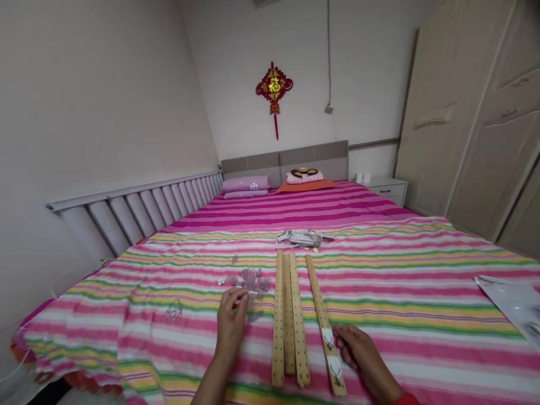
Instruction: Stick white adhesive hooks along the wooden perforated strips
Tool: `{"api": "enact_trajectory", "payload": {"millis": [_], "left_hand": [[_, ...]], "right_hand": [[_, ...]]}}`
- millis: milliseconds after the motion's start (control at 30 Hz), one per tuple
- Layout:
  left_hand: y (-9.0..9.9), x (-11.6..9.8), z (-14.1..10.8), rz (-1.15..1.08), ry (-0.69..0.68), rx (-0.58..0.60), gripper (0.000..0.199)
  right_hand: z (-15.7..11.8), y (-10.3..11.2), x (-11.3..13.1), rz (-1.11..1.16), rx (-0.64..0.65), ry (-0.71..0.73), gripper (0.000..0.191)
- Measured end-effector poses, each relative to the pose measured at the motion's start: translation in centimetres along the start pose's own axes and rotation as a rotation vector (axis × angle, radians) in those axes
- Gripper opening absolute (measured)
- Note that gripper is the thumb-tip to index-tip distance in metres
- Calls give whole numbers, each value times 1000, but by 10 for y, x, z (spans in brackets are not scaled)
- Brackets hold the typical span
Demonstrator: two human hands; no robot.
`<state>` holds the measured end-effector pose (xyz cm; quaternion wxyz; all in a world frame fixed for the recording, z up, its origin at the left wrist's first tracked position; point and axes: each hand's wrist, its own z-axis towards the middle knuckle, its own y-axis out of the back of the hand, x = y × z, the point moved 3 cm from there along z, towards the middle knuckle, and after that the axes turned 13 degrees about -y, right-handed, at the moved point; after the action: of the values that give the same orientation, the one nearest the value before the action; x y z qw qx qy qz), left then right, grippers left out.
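My left hand (232,315) is closed in a pinch beside a pile of small clear plastic bags (253,278). A small whitish piece (252,292) shows at its fingertips. Three wooden strips (277,320) with rows of holes lie side by side to its right. A fourth wooden strip (317,287) lies apart from them, slightly slanted. Near its front end sit two white cards (328,337), each with a silvery hoop on it. My right hand (358,349) is at this strip's right edge, fingers curled, by the farther card; what they hold, if anything, is hidden.
A larger heap of clear packages (301,239) lies beyond the strips. A plastic pouch (510,304) rests at the bed's right side. The striped bedspread (177,349) is wrinkled at the left. Folded bedding (247,184) stands by the headboard, a white rail (139,208) at left.
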<state>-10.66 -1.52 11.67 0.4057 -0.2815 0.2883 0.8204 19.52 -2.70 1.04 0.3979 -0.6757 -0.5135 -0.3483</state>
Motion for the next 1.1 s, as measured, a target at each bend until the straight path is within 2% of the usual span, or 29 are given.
{"api": "enact_trajectory", "payload": {"millis": [67, 200, 267, 333, 400, 500, 633, 767, 867, 1000, 1100], "left_hand": [[-5, 15, 5, -62, 85, -52, 37], [-11, 43, 3, -219, 361, -109, 48], [-14, 42, -4, -286, 427, -89, 48], [-18, 32, -11, -326, 454, -24, 46], [-21, 16, -17, -300, 406, 53, 43], [-24, -10, -19, -193, 211, 141, 34], [-24, -29, -20, -126, 41, 240, 24], [-20, -33, -23, -76, -28, 314, 22], [-18, -32, -24, -55, -57, 351, 21], [-17, -25, -23, -50, -76, 340, 20], [-18, -18, -24, -58, -58, 318, 20]], "right_hand": [[-2, 1, 0, -2, -4, 11, 41], [-11, 1, 6, -14, -26, 86, 38], [-18, -6, 18, -44, -24, 184, 36], [-28, -21, 34, -100, 21, 300, 30], [-38, -43, 52, -210, 74, 416, 23], [-49, -78, 72, -387, 146, 576, 16], [-53, -110, 83, -478, 187, 685, 11], [-50, -127, 84, -548, 219, 740, 12], [-45, -135, 83, -612, 187, 727, 12], [-37, -142, 80, -661, 136, 701, 11], [-32, -146, 75, -651, 145, 687, 13]]}}
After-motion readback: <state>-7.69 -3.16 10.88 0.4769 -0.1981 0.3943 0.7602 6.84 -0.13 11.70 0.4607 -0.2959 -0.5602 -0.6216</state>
